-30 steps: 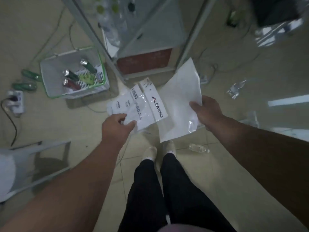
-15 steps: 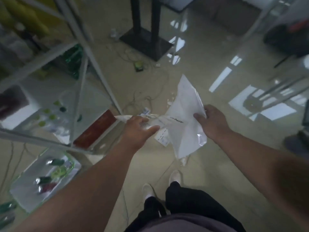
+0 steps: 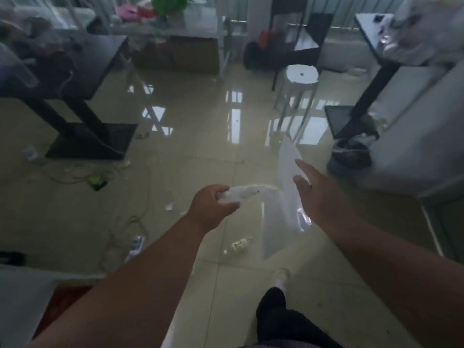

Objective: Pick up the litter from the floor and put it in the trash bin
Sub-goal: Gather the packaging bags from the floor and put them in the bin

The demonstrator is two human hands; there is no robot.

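Observation:
My left hand (image 3: 213, 205) is closed around a bunch of small white plastic packets (image 3: 247, 192), held out in front of me. My right hand (image 3: 315, 194) grips a large clear plastic bag (image 3: 283, 204) between thumb and fingers; the bag hangs down to knee height. More litter lies on the tiled floor: a crumpled yellowish scrap (image 3: 238, 245) below the hands, a small white scrap (image 3: 170, 206) to the left and a white wad (image 3: 30, 153) far left. A round grey bin (image 3: 350, 155) stands on the floor at the right, its opening blurred.
A black pedestal table (image 3: 82, 136) stands at left with cables (image 3: 75, 175) and a power strip (image 3: 135, 246) on the floor near it. A white stool (image 3: 301, 79) is ahead. A second black table base (image 3: 339, 121) and a white cabinet (image 3: 414, 136) are at right.
The view has swung up and to the right, away from the shelf and basket, onto the open room. Both hands still carry the plastic, now lower and edge-on. One foot has stepped forward.

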